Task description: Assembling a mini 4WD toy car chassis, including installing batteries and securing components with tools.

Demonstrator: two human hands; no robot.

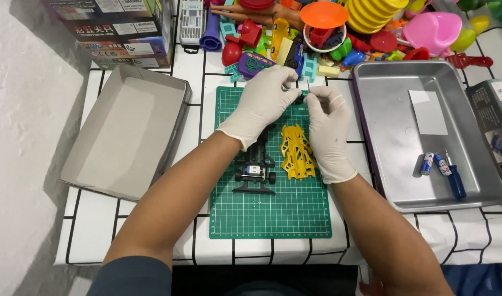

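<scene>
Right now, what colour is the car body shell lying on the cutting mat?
The car body shell is yellow, seen best in the head view.

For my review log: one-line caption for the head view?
Gloved left hand and right hand pinch a small black part above a green cutting mat.

Thin whitish disposable gloves on both the left hand and the right hand, snug, faintly wrinkled over the knuckles, cuffs ending just behind each wrist. Bare forearms behind the cuffs. Further up from the left hand, above the elbow, a dark blue-grey sleeve.
</scene>
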